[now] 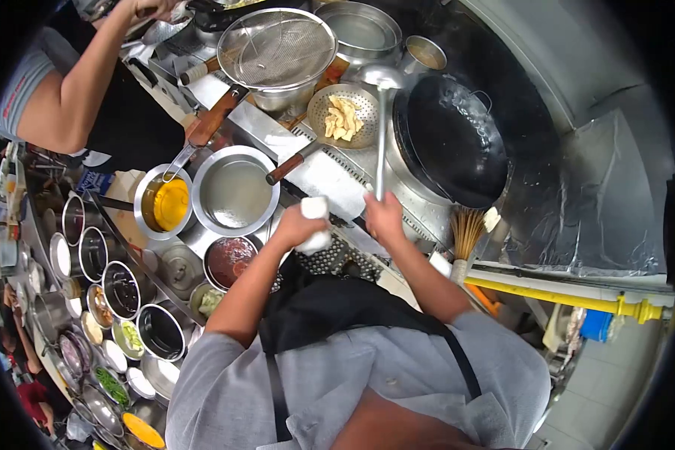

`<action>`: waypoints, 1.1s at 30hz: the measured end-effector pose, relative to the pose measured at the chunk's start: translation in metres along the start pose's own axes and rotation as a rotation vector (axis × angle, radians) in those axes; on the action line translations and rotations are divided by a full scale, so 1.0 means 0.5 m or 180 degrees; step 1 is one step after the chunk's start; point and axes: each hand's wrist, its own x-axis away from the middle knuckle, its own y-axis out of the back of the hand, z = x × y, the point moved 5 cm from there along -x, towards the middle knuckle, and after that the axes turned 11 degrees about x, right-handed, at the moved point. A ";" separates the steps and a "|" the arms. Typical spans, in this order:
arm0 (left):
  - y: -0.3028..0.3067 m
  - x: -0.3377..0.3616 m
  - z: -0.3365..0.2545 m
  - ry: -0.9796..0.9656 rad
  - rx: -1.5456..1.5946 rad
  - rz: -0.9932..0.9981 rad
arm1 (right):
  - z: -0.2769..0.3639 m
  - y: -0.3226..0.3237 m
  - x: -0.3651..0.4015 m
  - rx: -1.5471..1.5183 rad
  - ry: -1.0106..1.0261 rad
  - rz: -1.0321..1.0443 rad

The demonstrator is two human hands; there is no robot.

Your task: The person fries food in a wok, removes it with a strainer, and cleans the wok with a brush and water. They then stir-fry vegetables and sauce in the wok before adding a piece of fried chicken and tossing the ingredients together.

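Note:
My right hand (pixel 384 216) is wrapped round the handle of a long metal ladle (pixel 382 135). The ladle's bowl points away from me, beside the rim of a black wok (pixel 454 142) on the stove. In my left hand (pixel 296 227) is a folded white cloth (pixel 315 225), gripped in front of my apron. Beyond it, a perforated strainer (pixel 320 101) with a wooden handle holds pale yellow fried-looking strips (pixel 343 118). A large steel pot of cloudy liquid (pixel 236 191) stands left of the cloth.
A round mesh sieve (pixel 277 49) rests over a pot at the back. Yellow liquid fills another pot (pixel 165 204). Several ingredient containers (pixel 124 289) line the left. A bamboo brush (pixel 466 236) stands near the wok. Another person's arm (pixel 90 90) reaches in at upper left.

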 end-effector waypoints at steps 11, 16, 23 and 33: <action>-0.152 -0.179 -0.017 -0.1472 -0.1297 -0.1079 | 0.115 0.223 0.349 0.2364 0.0239 -0.0261; -0.042 0.004 0.066 -0.2159 -0.0764 -0.1387 | 0.141 0.103 0.310 0.2930 0.0950 0.1480; 0.042 0.128 0.313 -0.0677 -0.0405 -0.0791 | 0.096 -0.448 0.134 0.2768 0.1445 0.2945; 0.135 0.289 0.451 0.0446 0.0525 -0.1911 | 0.029 -0.662 0.142 0.2787 -0.0142 0.3321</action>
